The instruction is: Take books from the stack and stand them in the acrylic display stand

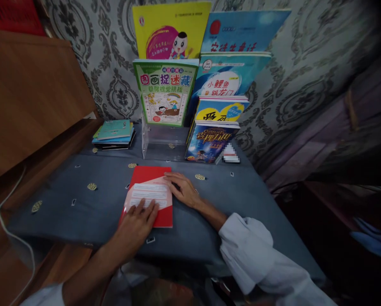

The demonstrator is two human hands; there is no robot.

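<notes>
A red book [161,217] with a pale printed panel lies flat on the cloth-covered table in front of me. Across its lower left part rests my left hand [138,221], fingers stretched out and slightly spread over the cover. My right hand [184,191] touches the book's upper right edge with its fingertips, fingers extended and the palm over the table. Neither hand grips the book; part of its lower left is hidden under my left hand. Just beyond the book stands a clear acrylic rack [163,149] with books in tiers.
In the rack are a green picture book [166,93], a yellow book [171,29] and several blue ones, with a dark blue book [209,142] in front. A small book stack [114,134] lies back left. A wooden cabinet [34,85] and white cable [8,229] are at left.
</notes>
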